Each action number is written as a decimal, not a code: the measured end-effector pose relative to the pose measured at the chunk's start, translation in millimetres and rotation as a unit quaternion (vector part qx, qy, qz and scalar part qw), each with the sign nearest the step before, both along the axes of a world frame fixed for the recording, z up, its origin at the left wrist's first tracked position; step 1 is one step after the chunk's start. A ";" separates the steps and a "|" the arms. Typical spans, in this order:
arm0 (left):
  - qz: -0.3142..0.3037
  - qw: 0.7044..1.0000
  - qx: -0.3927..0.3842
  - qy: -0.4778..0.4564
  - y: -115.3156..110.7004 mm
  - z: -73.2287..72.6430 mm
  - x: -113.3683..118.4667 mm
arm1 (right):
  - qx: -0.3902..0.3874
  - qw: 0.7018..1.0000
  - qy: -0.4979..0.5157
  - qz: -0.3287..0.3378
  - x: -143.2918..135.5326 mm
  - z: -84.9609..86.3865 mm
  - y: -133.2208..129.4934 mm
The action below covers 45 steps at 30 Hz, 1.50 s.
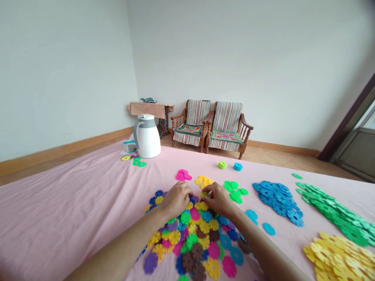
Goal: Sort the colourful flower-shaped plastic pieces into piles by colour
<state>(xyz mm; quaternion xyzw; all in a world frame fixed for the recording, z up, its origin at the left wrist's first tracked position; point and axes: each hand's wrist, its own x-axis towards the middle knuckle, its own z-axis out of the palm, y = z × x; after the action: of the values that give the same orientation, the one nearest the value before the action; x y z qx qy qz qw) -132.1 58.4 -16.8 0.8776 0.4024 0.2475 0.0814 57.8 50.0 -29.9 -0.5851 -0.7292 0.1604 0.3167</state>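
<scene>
A mixed pile of notched plastic flower-shaped discs (192,226) in many colours spreads over the pink cloth in front of me. At its far left part, my left hand (178,198) is closed, fingers curled down; what they hold is hidden. My right hand (219,200) bends in from the other side, with a yellow flower-shaped disc (204,194) showing between thumb and fingers. Just beyond the hands lie small groups of yellow discs (204,180) and pink discs (183,175). Green discs (235,192) lie to the right of my right hand.
Sorted heaps of blue discs (277,199), green discs (334,212) and yellow discs (341,253) lie at right. Two short stacks, lime (222,165) and blue (238,167), stand near the far edge. A white jug (149,138) stands at far left, with two wooden chairs (224,134) beyond.
</scene>
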 end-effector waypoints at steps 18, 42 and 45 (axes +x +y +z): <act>0.001 1.000 0.011 0.003 1.3 -3.6 -1.0 | -0.053 0.998 0.024 0.017 0.1 11.8 -4.2; 0.000 1.000 0.000 0.009 -0.2 -1.0 -1.9 | -0.124 0.971 -0.077 0.187 4.4 34.3 -20.6; -0.003 1.000 0.003 0.008 0.1 -1.3 -2.2 | -0.123 0.975 -0.075 0.171 4.6 32.3 -19.2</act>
<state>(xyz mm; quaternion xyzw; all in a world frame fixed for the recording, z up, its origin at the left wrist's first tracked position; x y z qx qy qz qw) -134.3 58.5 -18.1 0.8811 0.3994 0.2413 0.0764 62.4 30.8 2.4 -0.4962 -0.8149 0.2566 0.1545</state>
